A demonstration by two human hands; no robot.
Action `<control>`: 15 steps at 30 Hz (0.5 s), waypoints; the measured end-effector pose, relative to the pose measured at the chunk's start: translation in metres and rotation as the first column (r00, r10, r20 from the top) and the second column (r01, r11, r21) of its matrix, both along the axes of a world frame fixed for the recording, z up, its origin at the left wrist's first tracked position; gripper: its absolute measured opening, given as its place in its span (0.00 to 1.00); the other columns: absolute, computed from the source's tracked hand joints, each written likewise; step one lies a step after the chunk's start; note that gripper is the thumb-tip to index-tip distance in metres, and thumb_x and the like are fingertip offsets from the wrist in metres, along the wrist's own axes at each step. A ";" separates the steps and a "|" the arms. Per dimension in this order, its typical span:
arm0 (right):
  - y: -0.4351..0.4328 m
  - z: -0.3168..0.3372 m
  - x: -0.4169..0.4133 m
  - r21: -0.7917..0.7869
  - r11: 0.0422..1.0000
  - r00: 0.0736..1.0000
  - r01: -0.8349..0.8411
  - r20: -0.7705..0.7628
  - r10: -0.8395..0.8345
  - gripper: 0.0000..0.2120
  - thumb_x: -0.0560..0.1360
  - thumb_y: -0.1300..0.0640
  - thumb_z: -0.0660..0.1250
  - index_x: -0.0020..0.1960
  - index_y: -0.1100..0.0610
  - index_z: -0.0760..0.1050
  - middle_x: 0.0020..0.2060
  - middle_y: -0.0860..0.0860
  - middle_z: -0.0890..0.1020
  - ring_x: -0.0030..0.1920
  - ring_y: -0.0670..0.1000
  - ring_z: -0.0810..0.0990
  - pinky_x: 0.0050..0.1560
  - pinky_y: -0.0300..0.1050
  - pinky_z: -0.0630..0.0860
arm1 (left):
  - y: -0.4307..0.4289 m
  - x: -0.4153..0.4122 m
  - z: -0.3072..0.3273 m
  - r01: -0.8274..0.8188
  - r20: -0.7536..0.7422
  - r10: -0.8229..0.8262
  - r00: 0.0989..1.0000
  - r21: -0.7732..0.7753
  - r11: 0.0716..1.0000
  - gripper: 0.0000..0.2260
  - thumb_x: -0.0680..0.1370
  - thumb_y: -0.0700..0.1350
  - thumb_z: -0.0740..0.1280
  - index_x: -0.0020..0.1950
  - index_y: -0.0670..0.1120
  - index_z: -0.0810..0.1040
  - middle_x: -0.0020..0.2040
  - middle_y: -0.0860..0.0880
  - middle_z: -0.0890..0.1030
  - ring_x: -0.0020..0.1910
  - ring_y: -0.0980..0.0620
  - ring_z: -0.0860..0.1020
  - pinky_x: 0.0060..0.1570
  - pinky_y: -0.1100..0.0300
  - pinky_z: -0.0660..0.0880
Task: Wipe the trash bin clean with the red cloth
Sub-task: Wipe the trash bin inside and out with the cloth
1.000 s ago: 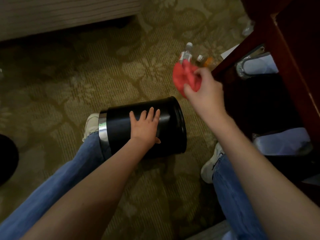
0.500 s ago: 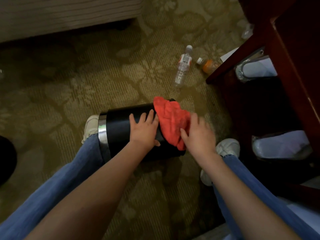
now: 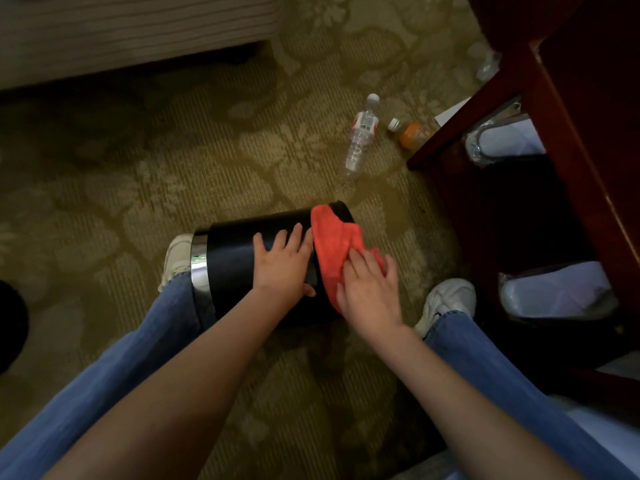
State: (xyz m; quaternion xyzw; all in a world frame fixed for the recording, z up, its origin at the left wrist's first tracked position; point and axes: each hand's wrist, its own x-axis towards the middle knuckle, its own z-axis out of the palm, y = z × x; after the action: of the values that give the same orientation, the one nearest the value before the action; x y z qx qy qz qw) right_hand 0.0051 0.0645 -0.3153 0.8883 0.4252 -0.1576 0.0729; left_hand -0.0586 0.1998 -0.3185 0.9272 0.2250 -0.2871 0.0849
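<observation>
An olive carpet (image 3: 173, 168) patterned with pale leaves is laid wall to wall. Dark red wooden furniture (image 3: 571, 150) is seen to the right of the right hand (image 3: 372, 292) and beyond it. A pale striped base (image 3: 121, 29) is set far ahead of the left hand (image 3: 282, 268). The room is dimly lit.

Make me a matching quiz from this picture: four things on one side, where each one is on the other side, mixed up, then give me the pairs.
Things
1. trash bin
2. red cloth
3. clear bottle
4. left hand

Places
A. draped over one end of the bin, under the right hand
B. flat on the bin's black side
C. lying on its side in front of the person
D. on the carpet, beside an orange bottle

Pairs: 1-C, 2-A, 3-D, 4-B
</observation>
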 end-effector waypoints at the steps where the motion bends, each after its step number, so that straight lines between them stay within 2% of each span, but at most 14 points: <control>1: -0.002 -0.001 -0.003 0.004 1.000 1.000 0.007 0.006 -0.007 0.22 0.71 0.49 0.68 0.60 0.62 0.77 0.60 0.56 0.79 0.64 0.56 0.74 0.64 0.65 0.65 | 0.000 0.000 0.000 -0.004 0.003 0.004 1.000 -0.004 1.000 0.47 0.71 0.60 0.68 0.77 0.49 0.41 0.78 0.47 0.47 0.76 0.45 0.50 0.70 0.37 0.48; 2: -0.001 -0.001 -0.005 0.008 1.000 1.000 0.016 -0.004 -0.016 0.25 0.74 0.48 0.63 0.65 0.62 0.73 0.63 0.56 0.77 0.67 0.56 0.70 0.66 0.66 0.62 | -0.001 -0.001 0.000 -0.004 0.004 0.004 1.000 -0.008 1.000 0.46 0.72 0.60 0.68 0.77 0.49 0.41 0.78 0.47 0.47 0.76 0.45 0.50 0.70 0.37 0.48; 4: 0.007 -0.001 -0.002 0.004 0.999 0.999 0.032 -0.041 -0.031 0.29 0.80 0.45 0.51 0.75 0.61 0.58 0.72 0.55 0.66 0.75 0.56 0.57 0.70 0.67 0.48 | -0.001 -0.001 0.000 -0.001 0.008 0.002 1.000 -0.009 1.000 0.46 0.72 0.60 0.68 0.77 0.49 0.41 0.78 0.47 0.46 0.76 0.45 0.50 0.70 0.37 0.47; 6: 0.020 -0.005 0.006 -0.047 0.998 0.995 0.036 -0.086 -0.040 0.30 0.81 0.44 0.44 0.77 0.59 0.46 0.76 0.52 0.54 0.76 0.54 0.45 0.70 0.67 0.39 | -0.003 -0.001 0.000 -0.003 0.000 0.003 1.000 -0.010 1.000 0.45 0.72 0.59 0.68 0.77 0.49 0.42 0.78 0.47 0.46 0.77 0.45 0.49 0.71 0.37 0.47; 8: 0.032 -0.011 0.016 -0.063 0.997 0.993 0.042 -0.103 -0.049 0.29 0.81 0.44 0.42 0.77 0.57 0.44 0.77 0.51 0.51 0.76 0.53 0.43 0.70 0.67 0.38 | -0.004 -0.001 0.000 0.003 -0.013 -0.003 1.000 -0.015 1.000 0.45 0.72 0.59 0.68 0.77 0.49 0.42 0.78 0.46 0.45 0.77 0.45 0.49 0.71 0.37 0.48; 12: 0.052 -0.021 0.042 -0.099 0.993 0.987 0.062 -0.145 -0.076 0.27 0.82 0.45 0.44 0.77 0.54 0.48 0.77 0.48 0.52 0.76 0.54 0.45 0.70 0.67 0.39 | -0.001 0.001 -0.001 -0.012 -0.019 0.012 1.000 -0.022 1.000 0.46 0.72 0.59 0.69 0.77 0.49 0.42 0.78 0.47 0.46 0.76 0.45 0.49 0.70 0.37 0.49; 15: 0.046 -0.020 0.040 -0.057 0.992 0.983 0.112 -0.143 -0.119 0.25 0.82 0.46 0.46 0.77 0.52 0.51 0.76 0.47 0.54 0.76 0.52 0.47 0.71 0.66 0.42 | -0.002 0.001 -0.001 -0.025 -0.014 0.024 1.000 -0.022 0.999 0.46 0.71 0.59 0.70 0.77 0.49 0.42 0.78 0.48 0.46 0.76 0.46 0.50 0.70 0.38 0.50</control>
State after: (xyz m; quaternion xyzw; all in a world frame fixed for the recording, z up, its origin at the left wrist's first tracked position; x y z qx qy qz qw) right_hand 0.0446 0.1110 -0.3351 0.8954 0.3733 -0.2368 0.0541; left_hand -0.0577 0.1974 -0.3196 0.9213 0.2336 -0.2951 0.0973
